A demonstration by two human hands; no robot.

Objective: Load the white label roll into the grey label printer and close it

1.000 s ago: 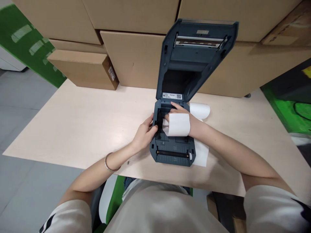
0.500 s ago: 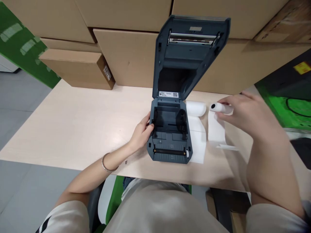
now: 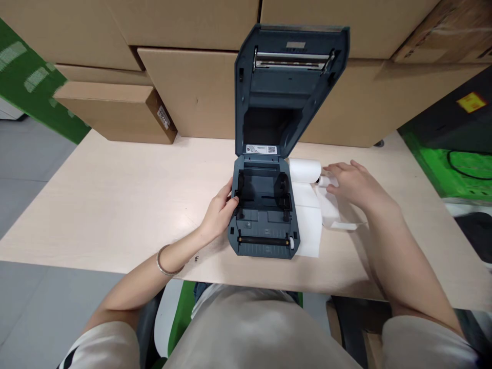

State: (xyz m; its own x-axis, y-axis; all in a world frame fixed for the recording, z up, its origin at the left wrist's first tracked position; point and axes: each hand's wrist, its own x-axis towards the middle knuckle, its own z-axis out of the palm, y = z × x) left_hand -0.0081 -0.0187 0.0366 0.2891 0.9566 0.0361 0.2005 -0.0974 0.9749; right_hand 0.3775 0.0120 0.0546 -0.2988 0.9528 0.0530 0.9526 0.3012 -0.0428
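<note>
A dark blue-grey label printer (image 3: pixel 265 220) stands on the table with its lid (image 3: pixel 280 95) raised, its inner bay and black roller showing. My left hand (image 3: pixel 221 212) grips the printer's left side, thumb on the rim. To the right of the printer lies a larger white paper roll (image 3: pixel 305 170) with a strip of labels (image 3: pixel 309 230) pulled out toward me. My right hand (image 3: pixel 355 184) has its thumb and fingers around a small white paper roll (image 3: pixel 326 181), close against the larger roll. The small roll's loose strip (image 3: pixel 332 212) trails toward me and curls at its end.
Large cardboard boxes (image 3: pixel 192 97) form a wall behind the printer. A smaller carton (image 3: pixel 115 113) stands at the table's back left. To the right are a dark box with a yellow label (image 3: pixel 472 102), a green surface (image 3: pixel 438 171) with a black cable, and a black object (image 3: pixel 474 236).
My right hand has moved left and down with the small paper roll, bringing it beside the larger roll. My left hand stays on the printer. The view has shifted slightly.
</note>
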